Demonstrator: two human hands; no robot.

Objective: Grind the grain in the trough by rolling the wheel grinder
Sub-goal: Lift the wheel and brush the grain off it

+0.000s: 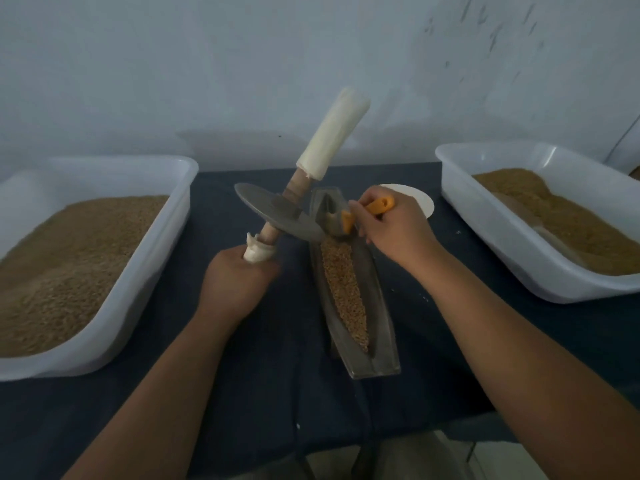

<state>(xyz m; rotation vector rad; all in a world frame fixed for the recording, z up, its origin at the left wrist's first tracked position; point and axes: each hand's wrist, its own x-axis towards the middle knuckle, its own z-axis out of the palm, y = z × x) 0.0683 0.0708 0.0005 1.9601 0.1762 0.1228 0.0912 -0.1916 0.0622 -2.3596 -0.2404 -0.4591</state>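
My 2 bare forearms reach forward; my left hand (239, 282) is a fist, knuckles up, curled round the near handle end of the wheel grinder (263, 211); my right hand (391, 226) lies farther out, wrist turned inward, fingers pinching an orange scraper (379, 206).

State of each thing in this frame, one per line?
wheel grinder: tilted, off the grain, left hand gripping its near handle.
trough: partly filled with grain.
orange tool: held by right hand at trough's far end.
left tub: holds grain.
right tub: holds grain.
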